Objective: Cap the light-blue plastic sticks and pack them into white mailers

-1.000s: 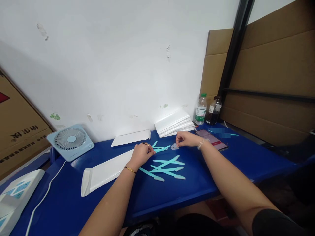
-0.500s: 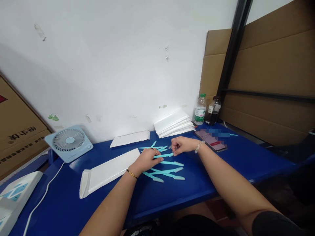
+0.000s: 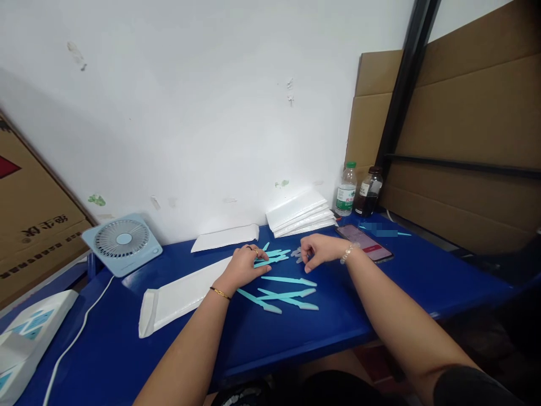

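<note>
Over a small pile of turquoise eyebrow razors (image 3: pixel 276 257) on the blue table is my left hand (image 3: pixel 247 268). Its thumb is held apart from the fingers, and its fingertips touch the razors' near ends. My right hand (image 3: pixel 319 251) is just to the right, with curled fingers and the thumb pointing down; what it may hold is hidden. Beside its fingertips lie several small clear caps (image 3: pixel 297 254). Closer to me, several more eyebrow razors (image 3: pixel 291 293) lie loosely crossed, pale covers on their right ends. A white padded mailer (image 3: pixel 181 299) lies partly behind my left hand.
Further white mailers (image 3: pixel 300 214) are stacked by the wall, with a single mailer (image 3: pixel 226 237) to their left. A phone (image 3: pixel 366 243) and two bottles (image 3: pixel 346 190) stand or lie at right. A fan (image 3: pixel 122 242) and a white cord (image 3: pixel 80 332) are at left.
The eyebrow razor held between both hands now lies in the far pile by my left hand. My hands have moved apart, the right one slightly toward the right, beside the clear caps.
</note>
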The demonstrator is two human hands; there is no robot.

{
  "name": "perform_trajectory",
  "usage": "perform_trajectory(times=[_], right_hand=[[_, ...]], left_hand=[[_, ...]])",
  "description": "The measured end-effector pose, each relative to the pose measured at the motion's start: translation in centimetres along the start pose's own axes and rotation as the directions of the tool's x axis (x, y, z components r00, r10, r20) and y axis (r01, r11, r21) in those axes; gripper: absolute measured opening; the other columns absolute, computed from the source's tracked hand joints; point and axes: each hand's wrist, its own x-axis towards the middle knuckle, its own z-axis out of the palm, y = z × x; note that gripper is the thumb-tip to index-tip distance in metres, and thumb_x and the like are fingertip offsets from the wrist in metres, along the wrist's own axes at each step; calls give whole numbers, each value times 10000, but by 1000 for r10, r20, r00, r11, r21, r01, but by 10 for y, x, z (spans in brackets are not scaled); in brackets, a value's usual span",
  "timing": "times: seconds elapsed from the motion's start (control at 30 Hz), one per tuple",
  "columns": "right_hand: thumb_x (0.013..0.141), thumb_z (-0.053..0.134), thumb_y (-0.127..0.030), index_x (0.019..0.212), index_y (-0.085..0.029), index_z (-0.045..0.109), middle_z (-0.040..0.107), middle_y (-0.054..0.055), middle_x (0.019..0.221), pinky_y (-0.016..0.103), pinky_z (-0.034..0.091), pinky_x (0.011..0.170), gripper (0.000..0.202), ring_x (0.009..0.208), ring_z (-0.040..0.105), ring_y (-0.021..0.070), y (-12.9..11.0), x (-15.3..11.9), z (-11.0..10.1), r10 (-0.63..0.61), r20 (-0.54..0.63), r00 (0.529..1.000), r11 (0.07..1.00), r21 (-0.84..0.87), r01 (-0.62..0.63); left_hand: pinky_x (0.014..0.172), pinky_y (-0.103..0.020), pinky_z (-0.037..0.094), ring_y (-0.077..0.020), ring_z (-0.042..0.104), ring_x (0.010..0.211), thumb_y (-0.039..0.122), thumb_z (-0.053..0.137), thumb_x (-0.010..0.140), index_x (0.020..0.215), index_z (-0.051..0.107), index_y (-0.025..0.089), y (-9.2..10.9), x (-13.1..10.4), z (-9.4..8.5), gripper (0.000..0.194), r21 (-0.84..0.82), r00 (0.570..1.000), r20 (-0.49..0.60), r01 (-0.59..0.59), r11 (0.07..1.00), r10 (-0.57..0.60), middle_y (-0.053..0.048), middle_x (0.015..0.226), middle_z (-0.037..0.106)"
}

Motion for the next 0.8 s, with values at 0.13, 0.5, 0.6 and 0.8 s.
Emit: perform_trajectory(times=[0.13,0.5,0.6,0.8], right_hand=[[565,768,-397,700,-146,706,610,0,668,204,346,519,291,587,501,104,-19,6,13,-31,198,980,999,-35,39],[704,679,-305,727,-143,688,598,28,778,207,359,567,164,650,509,113,-11,7,7,-93,-3,996,990,-106,92],[711,676,-306,725,-146,674,593,39,825,213,364,594,160,684,515,123,-6,7,6,-102,-50,993,985,-142,94],[713,663,-300,711,-157,672,600,46,803,226,358,590,144,697,520,146,3,0,-5,61,-241,969,986,-137,-96]], left_hand=[[812,-297,356,-197,556,927,478,647,723,856,668,245,16,1,6,268,-51,980,129,-145,988,151,1,911,657],[779,-306,342,-182,572,829,411,575,796,750,657,214,17,8,6,219,17,999,45,-20,1000,20,-7,824,664],[793,-322,345,-194,572,838,411,575,796,754,655,216,12,9,5,215,53,1000,-5,15,999,-14,-10,829,656],[766,-312,377,-212,579,869,431,615,748,836,653,223,-5,5,-5,229,32,983,-112,152,988,-147,-22,882,659]])
